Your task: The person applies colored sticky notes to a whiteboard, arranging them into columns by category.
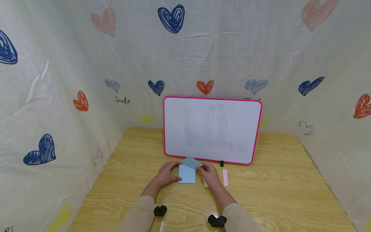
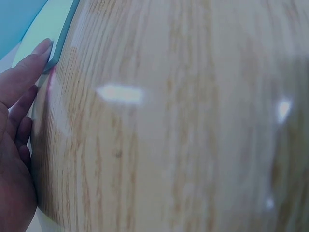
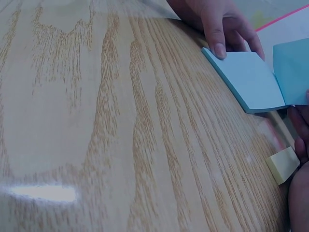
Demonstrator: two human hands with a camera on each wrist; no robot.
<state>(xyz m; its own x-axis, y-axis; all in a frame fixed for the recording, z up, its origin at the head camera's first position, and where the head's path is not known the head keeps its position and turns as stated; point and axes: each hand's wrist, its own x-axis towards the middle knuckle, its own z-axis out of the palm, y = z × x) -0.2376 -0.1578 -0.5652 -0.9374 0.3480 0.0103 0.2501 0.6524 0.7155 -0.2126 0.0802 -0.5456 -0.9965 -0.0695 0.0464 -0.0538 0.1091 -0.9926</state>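
Observation:
A light blue sticky note pad (image 1: 186,175) lies in front of the whiteboard. My left hand (image 1: 166,174) grips its left side; in the right wrist view the thumb presses on the top near a corner, with the fingers along the far edge. A blue sheet (image 1: 190,162) stands raised at the pad's far edge, its right corner pinched by my right hand (image 1: 211,176). That sheet (image 3: 292,72) still meets the pad (image 3: 246,79) along one edge in the right wrist view. Partly covered by my right hand is a small yellow sticky note pad (image 3: 284,165).
A pink strip (image 1: 225,178) lies right of my right hand. Behind the pads a pink-framed whiteboard (image 1: 213,129) leans back, with a small black object (image 1: 222,163) at its lower edge. A heart-patterned curtain (image 1: 130,64) surrounds the wooden table (image 1: 278,193).

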